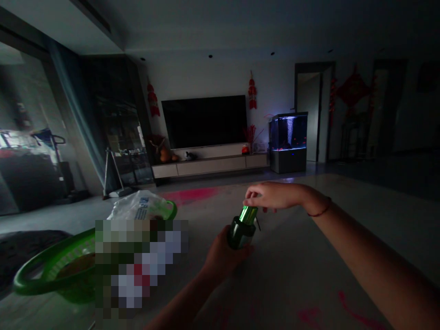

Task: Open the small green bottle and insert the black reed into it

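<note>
Evidently, from the head camera, the person's left hand [225,252] is wrapped around a dark green, glossy cylindrical container [237,236], held slightly tilted above a pale surface with pink patches [285,256]. The right hand [268,195], a thin dark bracelet [319,208] on its wrist, comes over from above with fingers curled narrowly about the top of a shiny, bright green cylindrical piece [246,214], which rises from the container's upper end; how firmly they grip it cannot be told. Left of the hands lies a green plastic basket [36,286] with a white, blue-printed plastic bag [135,206] by its far side, partly pixelated. Beyond, a black flat television [204,121] hangs near a lit, blue-glowing fish tank [287,133].
</note>
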Demonstrator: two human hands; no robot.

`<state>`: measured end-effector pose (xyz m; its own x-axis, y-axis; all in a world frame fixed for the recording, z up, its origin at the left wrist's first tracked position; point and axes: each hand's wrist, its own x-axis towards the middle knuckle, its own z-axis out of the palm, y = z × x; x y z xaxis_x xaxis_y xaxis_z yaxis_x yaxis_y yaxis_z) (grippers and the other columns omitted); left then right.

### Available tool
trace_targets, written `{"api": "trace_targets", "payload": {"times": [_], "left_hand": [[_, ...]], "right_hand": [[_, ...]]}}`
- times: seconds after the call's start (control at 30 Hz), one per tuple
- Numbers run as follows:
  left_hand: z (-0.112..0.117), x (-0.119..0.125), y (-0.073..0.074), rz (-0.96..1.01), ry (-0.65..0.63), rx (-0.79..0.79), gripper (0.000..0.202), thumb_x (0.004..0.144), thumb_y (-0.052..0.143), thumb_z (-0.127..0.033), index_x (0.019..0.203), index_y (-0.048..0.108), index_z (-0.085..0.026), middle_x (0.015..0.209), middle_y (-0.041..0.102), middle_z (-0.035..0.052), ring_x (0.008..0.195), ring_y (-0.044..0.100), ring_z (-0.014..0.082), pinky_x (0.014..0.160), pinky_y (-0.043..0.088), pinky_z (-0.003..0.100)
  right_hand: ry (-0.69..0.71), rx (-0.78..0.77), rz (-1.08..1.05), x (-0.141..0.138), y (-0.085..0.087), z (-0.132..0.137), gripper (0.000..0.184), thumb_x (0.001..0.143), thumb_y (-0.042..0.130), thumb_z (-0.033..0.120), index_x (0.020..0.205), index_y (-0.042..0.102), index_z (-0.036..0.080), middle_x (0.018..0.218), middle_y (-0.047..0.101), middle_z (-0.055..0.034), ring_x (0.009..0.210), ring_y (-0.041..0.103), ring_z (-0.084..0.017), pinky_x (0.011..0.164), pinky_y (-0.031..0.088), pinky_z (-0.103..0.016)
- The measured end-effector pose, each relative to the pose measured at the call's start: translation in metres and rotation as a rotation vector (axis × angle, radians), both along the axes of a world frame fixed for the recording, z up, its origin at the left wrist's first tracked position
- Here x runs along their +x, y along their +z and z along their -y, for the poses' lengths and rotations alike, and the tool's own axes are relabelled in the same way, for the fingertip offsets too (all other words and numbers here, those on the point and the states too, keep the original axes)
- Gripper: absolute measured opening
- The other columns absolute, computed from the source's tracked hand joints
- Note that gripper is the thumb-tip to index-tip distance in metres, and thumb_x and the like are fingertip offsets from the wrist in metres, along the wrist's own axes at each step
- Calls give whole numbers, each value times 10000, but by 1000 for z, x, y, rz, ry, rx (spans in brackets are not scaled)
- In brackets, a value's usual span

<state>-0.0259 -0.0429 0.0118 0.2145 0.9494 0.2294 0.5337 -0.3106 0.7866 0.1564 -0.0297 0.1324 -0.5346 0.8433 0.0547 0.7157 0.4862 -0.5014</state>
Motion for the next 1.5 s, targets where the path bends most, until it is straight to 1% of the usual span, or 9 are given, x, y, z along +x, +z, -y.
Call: {"api": "trace_targets", "payload": {"times": [0.13,0.33,0.47,0.67,0.83,1.1,1.23,1.4,1.5], "left_hand": [[-4,-2,-3,-17,19,-17,486,544,667,-381,939,513,-144,778,616,33,714,554,189,586,392,252],[-2,0,-2,7,-10,-7,457,566,660,-365,941,512,-148,794,620,34,728,559,186,603,398,246],[-4,-2,-2,9,-1,-17,452,567,658,-369,929,512,-143,789,622,38,729,565,193,610,404,252],[-8,-4,-2,42,34,-17,475,572,655,-396,945,501,-146,824,631,53,747,583,204,625,409,261],[-7,-4,-1,8,31,0,460,573,652,-410,925,503,-154,800,627,41,736,578,198,614,402,257],[-5,-4,0,-16,50,-8,490,566,656,-411,949,503,-148,812,621,48,732,569,197,597,393,245],[-4,-3,2,-6,64,-14,473,566,656,-411,931,502,-152,798,619,41,729,568,196,595,394,242],[-7,-4,2,-2,52,-9,446,588,639,-416,922,496,-157,780,608,32,705,563,182,584,390,241],[-8,-5,2,-2,75,7,448,578,645,-406,917,497,-155,762,605,26,697,561,180,576,389,240]], "right_hand": [[-37,-47,71,-5,-6,-2,521,765,350,596,914,522,127,790,550,-86,506,511,-113,377,364,-222],[-72,212,153,-12,-7,-4,445,804,355,521,792,550,122,669,534,-52,530,462,-103,473,325,-229],[-24,140,99,-10,-10,-8,406,777,443,454,1001,519,124,813,581,-65,565,497,-95,504,357,-210],[-10,101,11,-7,-9,-6,713,749,429,549,1273,310,80,1055,536,-145,689,544,-131,596,408,-232],[-54,142,44,-9,-11,-10,539,797,367,513,1137,470,107,891,588,-104,619,529,-121,553,387,-235],[42,95,-3,-4,-17,-20,404,724,499,239,1110,455,127,896,583,-72,644,521,-110,559,394,-215],[-11,177,44,-6,-16,-17,427,721,531,381,1064,496,130,933,581,-91,718,523,-141,596,392,-230],[-33,170,133,-10,-14,-13,466,793,368,516,873,588,113,700,581,-73,574,499,-125,518,354,-234],[-8,154,92,-9,-15,-14,477,781,402,497,1004,545,100,714,581,-62,543,494,-113,492,350,-225]]}}
